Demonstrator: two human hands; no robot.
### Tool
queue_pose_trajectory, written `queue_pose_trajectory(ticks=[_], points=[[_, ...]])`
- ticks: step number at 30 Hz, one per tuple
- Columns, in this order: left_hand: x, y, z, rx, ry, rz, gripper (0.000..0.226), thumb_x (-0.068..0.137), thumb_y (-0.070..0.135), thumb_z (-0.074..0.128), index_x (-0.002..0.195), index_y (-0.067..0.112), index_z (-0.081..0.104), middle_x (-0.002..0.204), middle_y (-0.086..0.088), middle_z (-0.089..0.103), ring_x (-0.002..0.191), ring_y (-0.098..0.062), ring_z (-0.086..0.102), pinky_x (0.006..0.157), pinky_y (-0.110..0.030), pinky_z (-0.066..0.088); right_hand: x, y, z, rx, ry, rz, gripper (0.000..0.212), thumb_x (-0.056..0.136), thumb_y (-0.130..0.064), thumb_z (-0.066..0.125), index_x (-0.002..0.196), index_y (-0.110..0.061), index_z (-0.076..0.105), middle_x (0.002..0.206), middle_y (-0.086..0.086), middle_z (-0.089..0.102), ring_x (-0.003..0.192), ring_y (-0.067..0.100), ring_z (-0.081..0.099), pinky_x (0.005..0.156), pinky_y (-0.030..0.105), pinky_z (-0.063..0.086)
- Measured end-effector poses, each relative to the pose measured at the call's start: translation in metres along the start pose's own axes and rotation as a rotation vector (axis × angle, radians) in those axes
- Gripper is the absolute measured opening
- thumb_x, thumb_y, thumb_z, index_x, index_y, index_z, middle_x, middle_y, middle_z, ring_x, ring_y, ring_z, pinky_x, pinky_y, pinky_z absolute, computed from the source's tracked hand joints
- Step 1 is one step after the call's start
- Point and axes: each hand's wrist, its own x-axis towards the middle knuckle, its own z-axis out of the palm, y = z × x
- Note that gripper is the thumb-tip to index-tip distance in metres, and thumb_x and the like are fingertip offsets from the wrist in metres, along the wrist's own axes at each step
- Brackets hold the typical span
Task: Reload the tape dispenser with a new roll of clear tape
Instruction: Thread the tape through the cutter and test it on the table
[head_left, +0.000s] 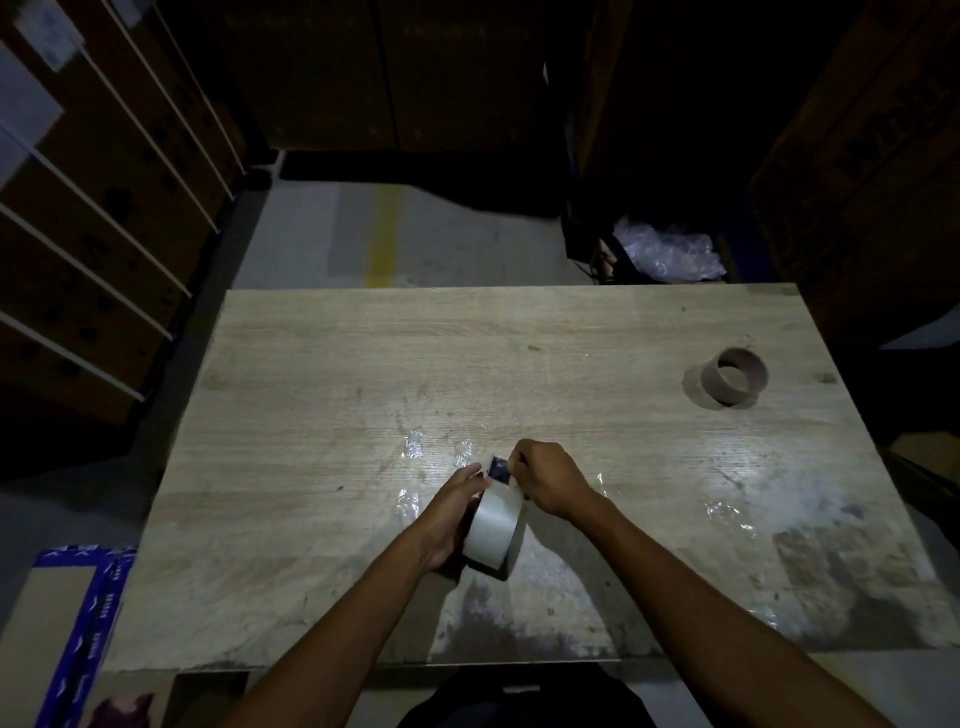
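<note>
A roll of clear tape (496, 530) stands on edge just above the wooden table (322, 395), near its front middle. My left hand (454, 512) wraps the roll's left side from behind. My right hand (548, 480) pinches the dark metal front of the tape dispenser (500, 468) at the top of the roll. Most of the dispenser is hidden by the roll and my fingers, so I cannot tell whether the roll sits on its spindle. An empty brown cardboard core (733, 377) lies on the table at the far right.
Scraps of clear tape (413, 447) stick to the tabletop around my hands and further right (727, 517). Stacked cardboard boxes (88, 249) rise on the left. A box with blue tape (78, 623) sits at the lower left. Crumpled plastic (670, 254) lies beyond the table.
</note>
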Motion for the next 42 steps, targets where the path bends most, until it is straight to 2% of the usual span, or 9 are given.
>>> queue_pose_trajectory(ticks=[7,9,13,18,22,27,31,36,42], points=[[-0.001,0.004,0.003,0.25,0.0,0.058,0.014,0.087,0.031,0.063,0.085,0.017,0.062,0.078,-0.004,0.063,0.061,-0.013,0.061,0.056,-0.024,0.044,0.006,-0.002,0.011,-0.111,0.0,-0.022,0.025,0.099,-0.026,0.05,0.102,-0.007,0.066,0.136,0.016,0.045,0.125,0.036,0.039,0.097,0.04,0.04],[-0.001,0.01,0.006,0.323,0.022,0.075,0.023,0.075,0.038,0.063,0.08,0.015,0.063,0.079,-0.008,0.062,0.064,-0.018,0.061,0.059,-0.027,0.041,0.011,0.001,0.01,-0.093,-0.061,0.009,0.027,0.099,-0.026,0.05,0.102,-0.005,0.066,0.128,0.021,0.052,0.126,0.037,0.042,0.102,0.041,0.035],[0.006,0.011,0.007,0.539,0.18,0.146,0.036,0.073,0.053,0.061,0.067,0.019,0.053,0.086,-0.011,0.059,0.077,-0.024,0.055,0.068,-0.034,0.037,0.018,-0.002,0.008,0.049,-0.087,0.132,0.026,0.094,-0.023,0.056,0.098,-0.002,0.071,0.114,0.023,0.064,0.112,0.037,0.057,0.097,0.043,0.045],[0.015,0.016,0.004,0.357,0.167,0.143,0.026,0.086,0.034,0.052,0.065,0.018,0.047,0.07,-0.006,0.049,0.063,-0.02,0.045,0.066,-0.038,0.032,0.021,0.0,0.018,0.149,0.013,0.208,0.02,0.09,-0.019,0.059,0.096,-0.006,0.073,0.115,0.022,0.063,0.108,0.04,0.06,0.096,0.044,0.049],[0.023,0.018,0.007,0.269,0.109,0.107,0.035,0.098,0.031,0.047,0.079,0.015,0.072,0.082,-0.013,0.069,0.075,-0.028,0.062,0.072,-0.039,0.041,0.013,-0.003,0.029,0.341,0.186,0.206,0.019,0.088,-0.013,0.066,0.083,0.003,0.074,0.092,0.023,0.072,0.087,0.034,0.069,0.079,0.042,0.056],[0.033,0.012,0.009,0.188,0.131,0.053,0.04,0.101,0.031,0.04,0.098,0.008,0.074,0.095,-0.02,0.072,0.085,-0.033,0.066,0.075,-0.04,0.048,0.0,-0.008,0.026,0.374,0.234,0.101,0.016,0.086,0.0,0.062,0.076,0.001,0.075,0.082,0.015,0.075,0.074,0.016,0.065,0.062,0.005,0.04],[0.034,0.004,0.014,0.121,0.21,0.158,0.029,0.101,0.034,0.043,0.104,0.009,0.058,0.1,-0.018,0.063,0.086,-0.028,0.062,0.077,-0.039,0.047,-0.012,-0.01,0.018,0.338,0.253,0.035,0.017,0.092,-0.005,0.06,0.079,-0.004,0.071,0.083,0.006,0.067,0.08,0.011,0.056,0.067,0.015,0.038],[0.027,0.011,0.016,-0.021,0.085,0.198,0.054,0.103,0.05,0.039,0.105,0.011,0.077,0.106,-0.021,0.076,0.101,-0.037,0.072,0.091,-0.046,0.054,-0.021,-0.028,-0.01,0.269,0.168,-0.077,0.014,0.098,-0.016,0.056,0.091,-0.008,0.066,0.102,0.008,0.065,0.098,0.019,0.057,0.088,0.036,0.048],[0.012,0.048,0.014,-0.238,-0.021,0.238,0.069,0.092,0.065,0.046,0.114,0.005,0.072,0.105,-0.023,0.075,0.094,-0.035,0.072,0.085,-0.044,0.057,-0.023,-0.066,-0.057,0.038,0.078,-0.183,0.015,0.099,-0.022,0.054,0.1,-0.013,0.065,0.11,0.007,0.065,0.1,0.024,0.06,0.085,0.038,0.047]])
